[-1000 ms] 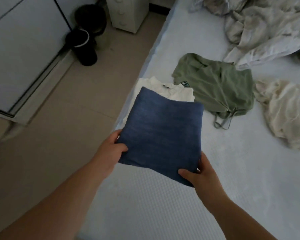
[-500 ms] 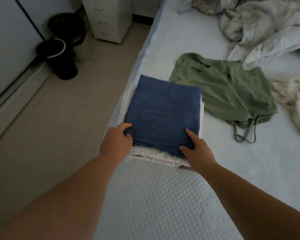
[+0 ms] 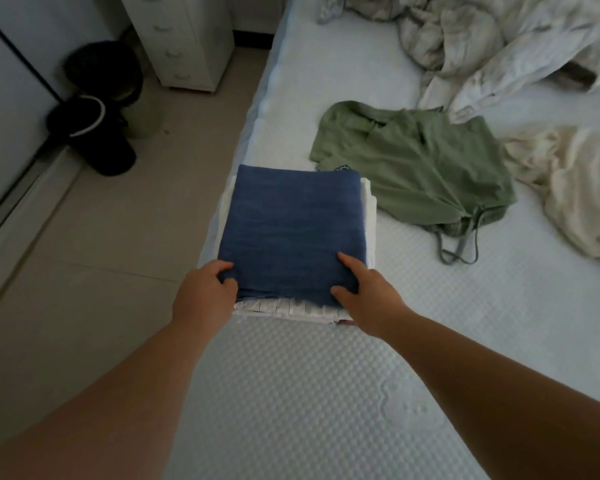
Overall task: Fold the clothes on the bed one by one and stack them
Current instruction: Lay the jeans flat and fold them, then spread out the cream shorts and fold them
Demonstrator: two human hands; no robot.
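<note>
You have the folded dark-blue knit garment lying flat on top of the stack of folded white clothes, which sits at the left edge of the white quilted bed, close to the drop to the floor. Your left hand curls round the near-left corner of the blue piece, thumb on top and fingers tucked under its edge. Your right hand pinches the near-right corner, with the forefinger stretched along the top and the thumb pressed against the front fold. Both hands are holding the cloth, so by my reading this piece is placed but not yet let go.

As for progress: the stack holds at least two folded items, the blue one on top and white fabric below it (how many white layers, I cannot tell; the striped edge at the front may be a separate piece). Left to do, as far as shows: the olive-green drawstring garment lying spread and unfolded just beyond the stack, its near edge touching or slipping behind the stack's far corner, and the crumpled cream cloth further right. The heap of pale rumpled bedding at the head of the bed may be a duvet rather than clothing; that is not clear.

You look to be somewhere around the middle of the job, with the green piece the nearest candidate.
</note>
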